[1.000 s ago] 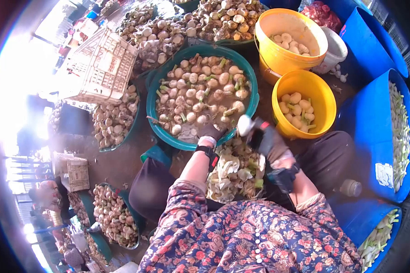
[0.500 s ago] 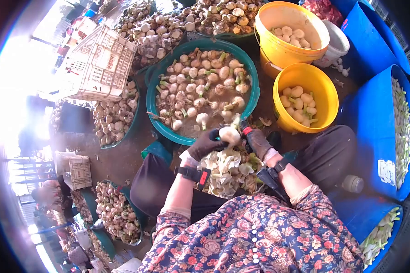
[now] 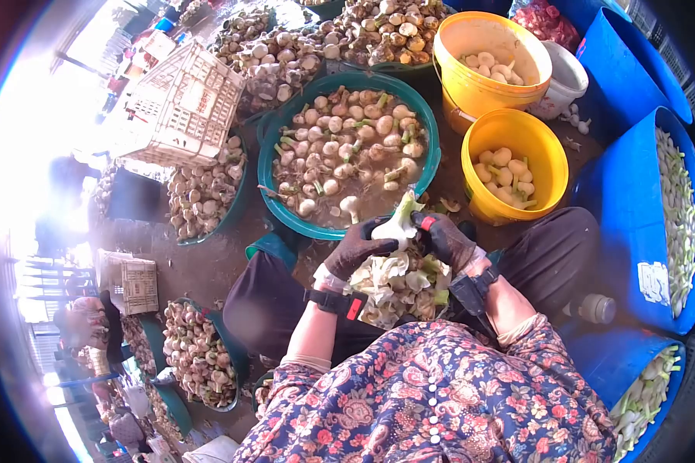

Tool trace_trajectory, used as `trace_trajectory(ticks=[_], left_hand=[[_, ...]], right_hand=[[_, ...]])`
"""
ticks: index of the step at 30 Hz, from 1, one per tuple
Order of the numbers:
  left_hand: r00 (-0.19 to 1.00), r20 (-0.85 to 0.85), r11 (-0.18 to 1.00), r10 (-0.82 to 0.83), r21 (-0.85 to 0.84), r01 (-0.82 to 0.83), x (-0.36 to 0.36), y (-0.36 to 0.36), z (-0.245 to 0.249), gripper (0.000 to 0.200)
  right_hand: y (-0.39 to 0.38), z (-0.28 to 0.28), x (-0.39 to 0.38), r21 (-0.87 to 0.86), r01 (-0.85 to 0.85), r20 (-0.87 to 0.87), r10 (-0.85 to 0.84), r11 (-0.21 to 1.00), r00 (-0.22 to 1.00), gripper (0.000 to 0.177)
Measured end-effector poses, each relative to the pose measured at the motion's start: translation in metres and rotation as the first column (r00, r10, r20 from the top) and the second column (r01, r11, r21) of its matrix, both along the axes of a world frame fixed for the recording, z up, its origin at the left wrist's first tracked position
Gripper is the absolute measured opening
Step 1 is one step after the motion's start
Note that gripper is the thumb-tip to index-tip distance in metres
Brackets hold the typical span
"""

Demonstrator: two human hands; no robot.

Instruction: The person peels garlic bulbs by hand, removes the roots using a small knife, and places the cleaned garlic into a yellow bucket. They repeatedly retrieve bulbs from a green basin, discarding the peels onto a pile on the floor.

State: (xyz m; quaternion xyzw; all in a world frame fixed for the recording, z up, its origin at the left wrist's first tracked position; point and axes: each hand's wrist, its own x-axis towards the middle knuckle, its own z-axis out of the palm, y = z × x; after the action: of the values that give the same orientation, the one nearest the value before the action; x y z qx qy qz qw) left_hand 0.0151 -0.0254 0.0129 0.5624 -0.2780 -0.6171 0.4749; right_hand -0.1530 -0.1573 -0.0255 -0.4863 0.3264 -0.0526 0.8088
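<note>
A white garlic bulb [image 3: 396, 230] with a green stem tilts up between my gloved hands. My left hand [image 3: 361, 248] is closed on its left side, with the thumb along the bulb. From the right, the curled fingers of my right hand [image 3: 448, 241] press against the bulb near its stem; a red band shows at a finger. Under my hands lies a heap of papery garlic skins [image 3: 394, 285], between my legs. Just beyond stands a green tub [image 3: 267, 171] of murky water with many garlic bulbs [image 3: 330, 147] in it.
Two yellow buckets [image 3: 552, 193] with peeled bulbs stand to the right. Blue containers [image 3: 618, 231] of stemmed garlic line the right side. Garlic heaps [image 3: 201, 355] fill tubs at left, near a white crate [image 3: 185, 108]. A clear bottle [image 3: 597, 309] lies beside my right knee.
The garlic bulb has turned so that its stem side shows and points up. My right hand has shifted slightly right and down, and my left hand has moved slightly right.
</note>
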Motion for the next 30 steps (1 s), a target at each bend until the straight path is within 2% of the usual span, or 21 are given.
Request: trace_trajectory(ticks=[3, 4, 5, 6, 9, 10, 11, 13, 14, 16, 19, 21, 22, 23, 24, 25, 26, 27, 28, 29, 30], left_hand=[[0.979, -0.015, 0.967, 0.202, -0.152, -0.202, -0.021, -0.002, -0.012, 0.068], [0.965, -0.035, 0.952, 0.261, -0.154, -0.263, -0.030, -0.003, -0.013, 0.074], [0.976, -0.002, 0.947, 0.218, -0.241, -0.212, -0.035, -0.005, -0.022, 0.077], [0.954, 0.225, 0.959, 0.196, -0.246, -0.139, -0.033, -0.005, -0.030, 0.080], [0.545, 0.763, 0.932, 0.349, -0.342, -0.119, -0.032, -0.008, -0.011, 0.073], [0.320, 0.851, 0.909, 0.416, -0.400, -0.116, -0.032, -0.010, -0.002, 0.069], [0.418, 0.861, 0.955, 0.289, -0.287, -0.070, -0.029, -0.010, -0.003, 0.063], [0.578, 0.816, 0.997, 0.018, -0.062, 0.055, -0.019, -0.005, -0.009, 0.052], [0.698, 0.707, 0.989, 0.117, -0.147, -0.017, -0.025, -0.007, -0.014, 0.031], [0.903, 0.370, 0.975, 0.219, -0.059, -0.212, -0.020, -0.006, -0.033, 0.027], [0.913, -0.156, 0.925, 0.377, 0.114, -0.363, -0.012, -0.002, -0.032, 0.030], [0.904, 0.360, 0.968, 0.229, -0.182, -0.173, -0.007, 0.004, -0.039, 0.031], [0.934, 0.215, 0.959, 0.285, -0.068, -0.277, -0.009, 0.006, -0.044, 0.029], [0.926, 0.114, 0.932, 0.361, -0.071, -0.355, -0.012, 0.008, -0.046, 0.028], [0.902, 0.013, 0.900, 0.432, -0.066, -0.430, -0.014, 0.009, -0.049, 0.028], [0.887, -0.102, 0.888, 0.451, -0.049, -0.457, -0.010, 0.011, -0.055, 0.027], [0.858, -0.214, 0.875, 0.467, -0.027, -0.483, -0.007, 0.010, -0.055, 0.028], [0.906, 0.213, 0.930, 0.367, -0.121, -0.348, -0.006, 0.014, -0.052, 0.028], [0.760, 0.607, 0.973, 0.232, -0.150, -0.177, -0.005, 0.017, -0.050, 0.028], [0.449, 0.888, 0.994, 0.098, -0.105, -0.009, -0.005, 0.018, -0.046, 0.028], [0.548, 0.816, 0.975, 0.186, -0.221, -0.003, 0.000, 0.019, -0.063, 0.030]], right_hand=[[0.007, -0.006, 0.008, 0.320, 0.221, -0.078, -0.207, 0.922, 0.975, 0.037], [0.005, -0.003, 0.007, 0.419, 0.166, -0.048, -0.160, 0.893, 0.986, 0.045], [0.007, -0.004, 0.007, 0.075, 0.149, 0.086, -0.156, 0.986, 0.984, 0.048], [0.012, -0.009, 0.008, -0.277, 0.157, 0.203, -0.102, 0.948, 0.974, 0.051], [0.006, -0.039, 0.017, -0.152, 0.085, 0.217, -0.051, 0.985, 0.975, 0.049], [0.000, -0.049, 0.017, 0.164, 0.047, 0.100, -0.064, 0.985, 0.993, 0.045], [-0.002, -0.047, 0.017, 0.466, 0.044, -0.018, -0.040, 0.884, 0.999, 0.042], [0.003, -0.045, 0.020, 0.193, 0.059, -0.011, -0.058, 0.979, 0.998, 0.031], [0.004, -0.035, 0.018, 0.092, 0.001, 0.007, -0.002, 0.996, 1.000, 0.030], [0.003, -0.023, 0.013, 0.047, -0.030, 0.106, 0.025, 0.998, 0.994, 0.027], [0.001, -0.006, 0.006, 0.227, -0.025, 0.332, -0.053, 0.973, 0.942, 0.027], [0.001, 0.017, 0.007, 0.346, -0.090, 0.447, -0.080, 0.934, 0.891, 0.031], [-0.001, 0.010, 0.009, 0.097, -0.071, 0.327, 0.036, 0.993, 0.944, 0.031], [0.001, 0.009, 0.011, -0.379, -0.030, 0.280, 0.145, 0.925, 0.949, 0.032], [0.006, 0.007, 0.014, -0.769, 0.005, 0.189, 0.220, 0.640, 0.957, 0.034], [0.012, 0.006, 0.016, -0.978, 0.024, 0.076, 0.242, 0.208, 0.967, 0.035], [0.017, 0.016, 0.013, -0.992, 0.033, 0.055, 0.186, 0.122, 0.981, 0.038], [0.021, 0.013, 0.013, -0.976, 0.040, 0.075, 0.159, 0.215, 0.984, 0.038], [0.023, 0.008, 0.014, -0.952, 0.051, 0.094, 0.128, 0.301, 0.987, 0.038], [0.024, 0.010, 0.016, -0.921, 0.065, 0.110, 0.097, 0.383, 0.989, 0.038], [0.026, 0.013, 0.017, -0.910, 0.063, 0.097, 0.064, 0.410, 0.993, 0.034]])
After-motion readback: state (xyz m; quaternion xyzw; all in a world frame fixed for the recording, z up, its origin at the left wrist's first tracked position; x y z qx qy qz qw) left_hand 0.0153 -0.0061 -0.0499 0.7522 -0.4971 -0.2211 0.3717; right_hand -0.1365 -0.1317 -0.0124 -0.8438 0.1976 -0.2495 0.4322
